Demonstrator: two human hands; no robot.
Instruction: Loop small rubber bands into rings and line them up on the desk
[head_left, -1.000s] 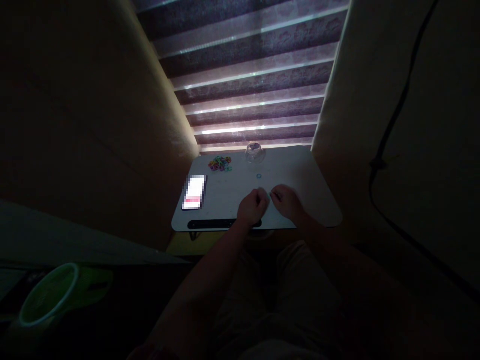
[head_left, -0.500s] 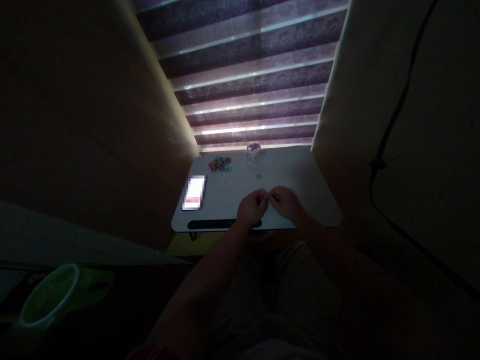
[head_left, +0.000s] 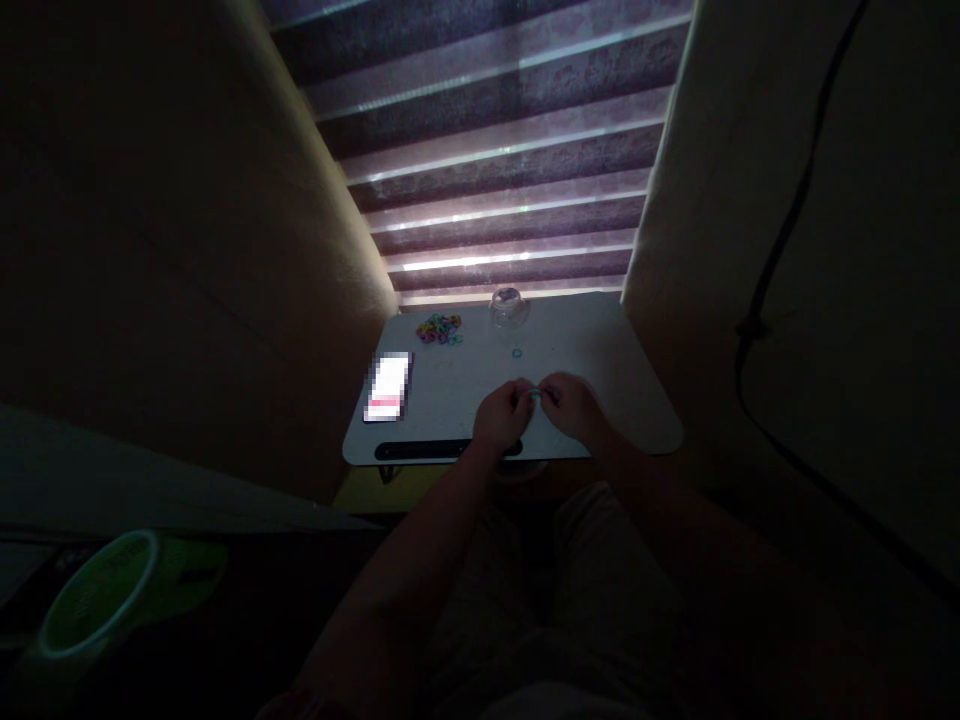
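Over the front half of a small white table (head_left: 450,405), my left hand (head_left: 499,415) and my right hand (head_left: 576,407) face each other with fingertips pinched. Between them spans a small pale green hair tie (head_left: 535,391), gripped from both sides; its ends are hidden in the fingers. One more light blue hair tie (head_left: 517,353) lies alone just beyond my hands. Farther back on the left is a heap of multicoloured hair ties (head_left: 438,330). A clear jar-like container (head_left: 508,310) stands near the rear edge.
A phone (head_left: 388,387) with a lit, blurred-out screen lies at the table's left. Along the front edge runs a dark slot (head_left: 424,450). Striped blinds (head_left: 510,190) hang behind the table, walls close in on both sides, and a green basket (head_left: 101,595) sits at lower left.
My fingertips have shifted slightly, and the pale green hair tie now shows more clearly as a short curve between them. The things on the table have stayed put.
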